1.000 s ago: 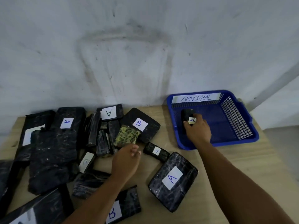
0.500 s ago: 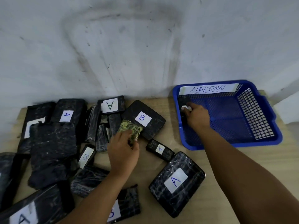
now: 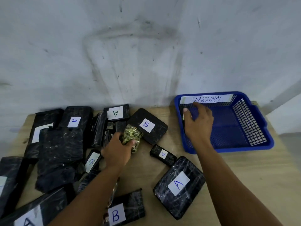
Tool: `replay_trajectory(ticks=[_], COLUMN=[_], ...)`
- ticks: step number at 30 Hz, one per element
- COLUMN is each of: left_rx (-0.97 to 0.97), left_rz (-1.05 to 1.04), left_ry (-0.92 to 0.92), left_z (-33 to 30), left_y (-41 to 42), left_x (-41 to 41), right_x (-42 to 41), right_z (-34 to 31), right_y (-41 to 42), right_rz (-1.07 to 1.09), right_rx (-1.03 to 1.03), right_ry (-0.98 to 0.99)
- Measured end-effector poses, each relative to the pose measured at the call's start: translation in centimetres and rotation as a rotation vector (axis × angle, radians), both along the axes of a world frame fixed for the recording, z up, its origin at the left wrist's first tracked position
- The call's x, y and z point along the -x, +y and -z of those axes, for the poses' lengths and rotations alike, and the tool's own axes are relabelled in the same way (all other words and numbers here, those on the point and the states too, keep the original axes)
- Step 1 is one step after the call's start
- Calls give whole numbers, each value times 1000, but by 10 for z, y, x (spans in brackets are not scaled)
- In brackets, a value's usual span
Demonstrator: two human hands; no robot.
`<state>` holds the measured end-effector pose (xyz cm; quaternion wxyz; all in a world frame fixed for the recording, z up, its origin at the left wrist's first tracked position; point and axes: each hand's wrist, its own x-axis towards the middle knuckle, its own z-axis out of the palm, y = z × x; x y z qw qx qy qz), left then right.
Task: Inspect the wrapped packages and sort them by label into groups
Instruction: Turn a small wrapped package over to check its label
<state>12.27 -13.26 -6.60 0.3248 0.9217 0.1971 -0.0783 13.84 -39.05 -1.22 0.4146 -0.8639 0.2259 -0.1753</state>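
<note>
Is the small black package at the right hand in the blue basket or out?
In. The small black package sits inside the blue basket, against its left wall, at the right hand.

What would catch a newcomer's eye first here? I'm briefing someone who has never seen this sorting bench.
The bright blue plastic mesh basket labelled ABNORMAL at the table's far right, where the right hand reaches into its left corner. Next, the one gold-and-green patterned package, gripped by the left hand mid-table, standing out among black-wrapped packages with white letter labels, like the large black A-labelled package in the near foreground.
</note>
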Motion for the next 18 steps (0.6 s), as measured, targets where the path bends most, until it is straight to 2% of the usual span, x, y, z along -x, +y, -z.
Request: replay_trajectory(ticks=[2,4,6,12,16,18], left_rx=[287,569,758,947,1030,993], left_rz=[-92,-165,-168,-14,103,185], left_ry=[-70,-149,-239,-390,-422,-439], left_z=[-20,-52,-91,-188,-224,-233], left_y=[6,9,13,33,56,69], left_x=[2,6,11,34,52,60], right_x=[17,34,51,78,83,85], right_z=[-18,-37,-54,-112,-142,-153], right_y=[21,47,76,140,161,168], right_rz=[-82,-215,-375,-624,-614,-607], right_rx=[-42,-175,-328,-849,-817,-811], right_ry=[-23,57,111,-47,-165,-199])
